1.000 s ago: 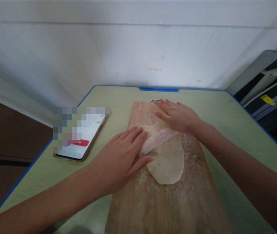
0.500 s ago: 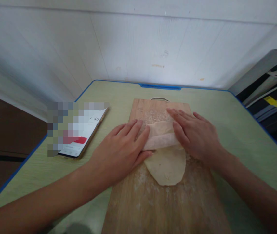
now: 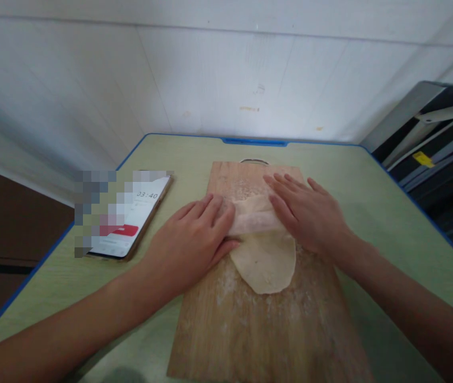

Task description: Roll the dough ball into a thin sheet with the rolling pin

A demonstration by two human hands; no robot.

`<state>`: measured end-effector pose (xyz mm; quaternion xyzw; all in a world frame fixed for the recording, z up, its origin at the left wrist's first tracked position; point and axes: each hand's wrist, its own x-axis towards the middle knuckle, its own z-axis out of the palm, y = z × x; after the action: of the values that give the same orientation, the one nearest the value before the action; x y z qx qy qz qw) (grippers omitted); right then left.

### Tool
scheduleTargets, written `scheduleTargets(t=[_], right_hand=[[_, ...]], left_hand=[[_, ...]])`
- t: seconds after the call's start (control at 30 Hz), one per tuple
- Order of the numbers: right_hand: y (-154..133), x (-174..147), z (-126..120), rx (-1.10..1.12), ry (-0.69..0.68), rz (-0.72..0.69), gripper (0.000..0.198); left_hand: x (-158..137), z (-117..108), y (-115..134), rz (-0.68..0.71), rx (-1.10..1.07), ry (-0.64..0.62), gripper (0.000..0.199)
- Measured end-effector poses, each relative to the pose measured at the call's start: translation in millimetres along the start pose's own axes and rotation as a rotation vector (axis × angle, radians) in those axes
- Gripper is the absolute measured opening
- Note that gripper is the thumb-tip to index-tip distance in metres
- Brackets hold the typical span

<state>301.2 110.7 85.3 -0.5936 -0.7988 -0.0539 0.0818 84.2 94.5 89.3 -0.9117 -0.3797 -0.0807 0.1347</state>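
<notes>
A pale, whitish rolling pin (image 3: 252, 224) lies crosswise over a flat sheet of dough (image 3: 265, 263) on a floured wooden cutting board (image 3: 262, 335). My left hand (image 3: 198, 229) rests on the pin's left end, fingers laid forward over it and the thumb on the near side. On the right end lies my right hand (image 3: 304, 213), palm down, with its fingers stretched out towards the far edge of the board. Both ends of the pin are hidden beneath the hands. The dough reaches out in front of and behind the pin.
A phone (image 3: 142, 213) showing a timer, partly blurred out, lies left of the board on the pale green table (image 3: 186, 154) with blue edging. The white wall (image 3: 226, 80) stands behind the table. Dark, flat items (image 3: 442, 159) lean at the right.
The view has shifted slightly, so the board, phone and hands appear further left. Both hands remain on the rolling pin, which stays across the dough.
</notes>
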Motion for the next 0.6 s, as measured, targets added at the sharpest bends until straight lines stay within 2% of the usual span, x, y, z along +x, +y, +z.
scheduleTargets(t=[0.1,0.17,0.23,0.37,0.5,0.6], right_hand=[[-5.3,-26.3,2.6,-0.025,0.126,-0.016,0.052],[-5.2,-25.9,3.4,-0.02,0.137,-0.013,0.052],[-2.4,-10.9,2.6,-0.007,0.085,-0.002,0.051],[5.3,39.4,0.3,0.047,-0.088,-0.011,0.05],[6.2,75.5,2.5,0.063,-0.092,-0.007,0.049],[3.0,77.8,4.0,0.066,-0.053,0.006,0.047]], left_hand=[[-3.5,1.8,7.3,0.013,0.019,0.019,0.053],[-3.0,1.7,8.2,0.002,0.011,0.013,0.054],[-0.4,0.5,5.4,-0.021,-0.021,-0.003,0.051],[6.2,-2.1,-5.8,-0.079,-0.098,-0.065,0.042],[8.3,-1.5,-16.9,-0.106,-0.153,-0.126,0.04],[7.4,-0.2,-21.7,-0.105,-0.167,-0.112,0.041]])
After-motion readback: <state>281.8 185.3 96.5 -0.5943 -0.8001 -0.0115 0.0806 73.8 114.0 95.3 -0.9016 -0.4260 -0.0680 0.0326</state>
